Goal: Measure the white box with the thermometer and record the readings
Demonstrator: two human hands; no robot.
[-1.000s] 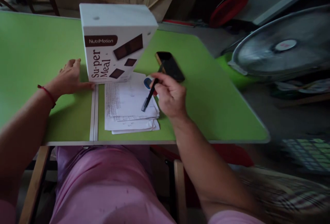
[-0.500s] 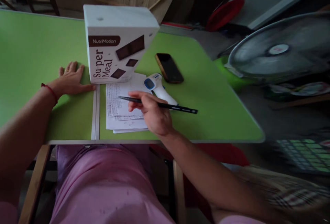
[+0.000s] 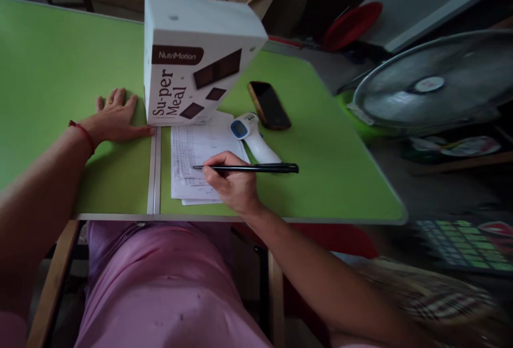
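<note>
In my right hand (image 3: pixel 236 187) is a black pen (image 3: pixel 264 168), gripped between thumb and fingers. Its tip points left over the written sheets of paper (image 3: pixel 192 150); whether it touches them I cannot tell. My left hand (image 3: pixel 116 118) lies flat on the green table (image 3: pixel 112 187), fingers spread, the thumb close to the lower corner of a white NutriMotion box (image 3: pixel 172 83). That box stands upright at the far edge of the papers. A white infrared thermometer (image 3: pixel 256 139) with a blue-rimmed screen lies just beyond my right hand, partly over the papers.
A phone (image 3: pixel 269 105) lies on the table behind the thermometer. To the right of the table stands a large fan (image 3: pixel 428 83). A red round object (image 3: pixel 352 26) is farther back. A metal seam (image 3: pixel 154 177) crosses the table between my hands.
My right hand has lowered toward the papers, and the pen has swung nearly level. The left hand stays flat on the table. The whole view has shifted slightly.
</note>
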